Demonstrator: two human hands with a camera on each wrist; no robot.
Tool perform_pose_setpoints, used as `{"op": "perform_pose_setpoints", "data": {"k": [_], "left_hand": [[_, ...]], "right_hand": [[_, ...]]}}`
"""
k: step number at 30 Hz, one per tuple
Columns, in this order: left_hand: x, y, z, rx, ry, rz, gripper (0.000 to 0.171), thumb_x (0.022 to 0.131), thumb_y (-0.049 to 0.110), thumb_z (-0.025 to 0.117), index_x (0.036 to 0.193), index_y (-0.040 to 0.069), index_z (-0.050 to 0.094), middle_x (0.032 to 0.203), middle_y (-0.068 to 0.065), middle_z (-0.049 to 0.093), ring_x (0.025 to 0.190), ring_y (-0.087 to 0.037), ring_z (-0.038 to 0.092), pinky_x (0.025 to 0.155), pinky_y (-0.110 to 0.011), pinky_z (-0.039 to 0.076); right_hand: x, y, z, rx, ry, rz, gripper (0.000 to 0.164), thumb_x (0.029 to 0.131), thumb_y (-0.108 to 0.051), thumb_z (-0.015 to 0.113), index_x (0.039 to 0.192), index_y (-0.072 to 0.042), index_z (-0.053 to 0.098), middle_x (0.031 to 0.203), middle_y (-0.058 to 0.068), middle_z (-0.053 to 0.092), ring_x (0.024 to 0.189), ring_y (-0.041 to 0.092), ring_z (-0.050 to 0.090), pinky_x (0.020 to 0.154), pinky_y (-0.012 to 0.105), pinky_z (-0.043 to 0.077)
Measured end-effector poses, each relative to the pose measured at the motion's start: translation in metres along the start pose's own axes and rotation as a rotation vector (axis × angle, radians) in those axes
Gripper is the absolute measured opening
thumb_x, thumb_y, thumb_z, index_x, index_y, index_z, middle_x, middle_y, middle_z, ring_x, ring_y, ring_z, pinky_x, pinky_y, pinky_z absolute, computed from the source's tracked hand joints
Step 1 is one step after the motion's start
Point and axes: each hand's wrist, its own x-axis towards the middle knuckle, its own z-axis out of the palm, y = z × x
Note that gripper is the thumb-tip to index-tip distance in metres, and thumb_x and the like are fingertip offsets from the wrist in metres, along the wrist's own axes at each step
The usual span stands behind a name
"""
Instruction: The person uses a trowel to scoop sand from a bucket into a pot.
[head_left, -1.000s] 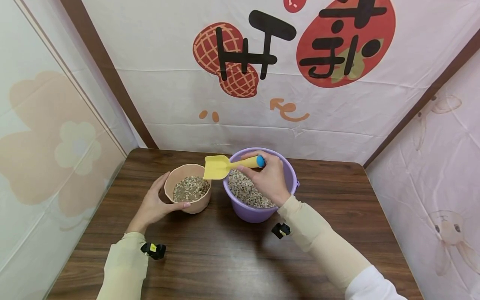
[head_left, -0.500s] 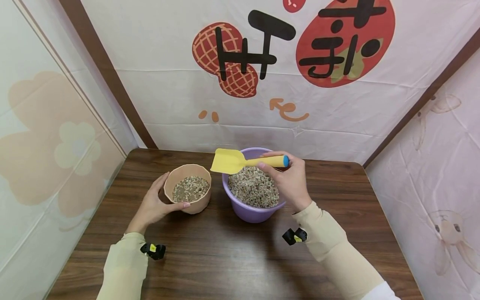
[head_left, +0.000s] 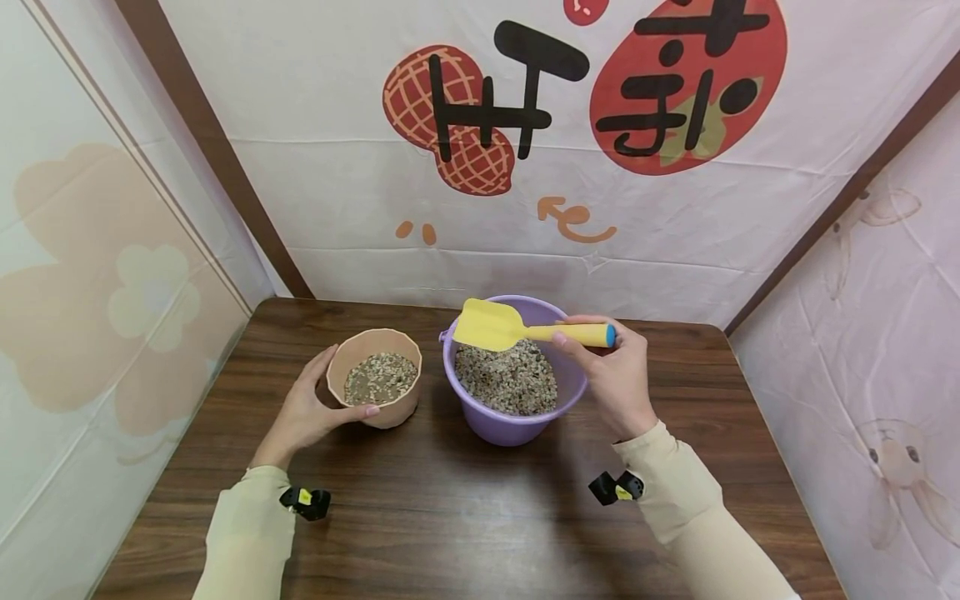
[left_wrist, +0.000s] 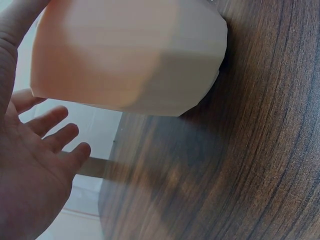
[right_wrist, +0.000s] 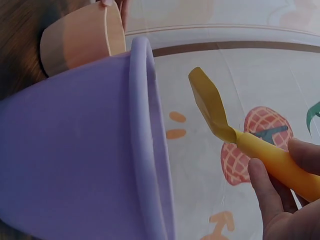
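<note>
My left hand [head_left: 306, 408] holds a peach flowerpot [head_left: 397, 414] by its rim, thumb in front and fingers at the left side. Gravelly grains [head_left: 382, 377] partly fill the pot. To its right stands a purple bucket [head_left: 501, 429] with a much larger heap of speckled grains [head_left: 510, 379]. My right hand [head_left: 621, 375] grips the handle of a yellow toy shovel [head_left: 491, 325] with a blue end cap. The shovel is above the bucket, its blade pointing left. In the right wrist view, the shovel [right_wrist: 210, 102] is apart from the bucket rim [right_wrist: 142, 125].
Pot and bucket stand near the back of a dark wooden table [head_left: 450, 517]. A printed white cloth [head_left: 345, 208] hangs right behind it, and more cloth panels flank both sides. Each wrist carries a small black camera [head_left: 306, 502].
My right hand has drawn the shovel rightward, from beside the pot's rim to above the bucket. My left hand and the pot have stayed in place.
</note>
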Motion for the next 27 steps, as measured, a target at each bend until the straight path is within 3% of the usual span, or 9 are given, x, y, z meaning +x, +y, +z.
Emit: {"op": "perform_pose_setpoints", "data": {"k": [20, 27], "left_hand": [[0.001, 0.0, 0.0, 0.004, 0.003, 0.003, 0.124, 0.069, 0.039, 0.095, 0.163, 0.007, 0.02, 0.165, -0.023, 0.019, 0.149, -0.046, 0.02, 0.113, -0.068, 0.024], [0.001, 0.0, 0.0, 0.001, 0.002, 0.003, 0.124, 0.069, 0.039, 0.095, 0.163, 0.008, 0.02, 0.165, -0.022, 0.019, 0.149, -0.046, 0.02, 0.113, -0.068, 0.024]], "right_hand": [[-0.011, 0.018, -0.036, 0.044, 0.114, 0.077, 0.031, 0.082, 0.004, 0.082, 0.11, 0.01, 0.07, 0.098, 0.014, 0.074, 0.088, 0.021, 0.071, 0.08, 0.033, 0.06], [-0.014, 0.025, -0.045, 0.013, 0.152, 0.075, 0.031, 0.081, 0.003, 0.083, 0.109, 0.01, 0.071, 0.096, 0.011, 0.076, 0.088, 0.019, 0.071, 0.077, 0.029, 0.06]]}}
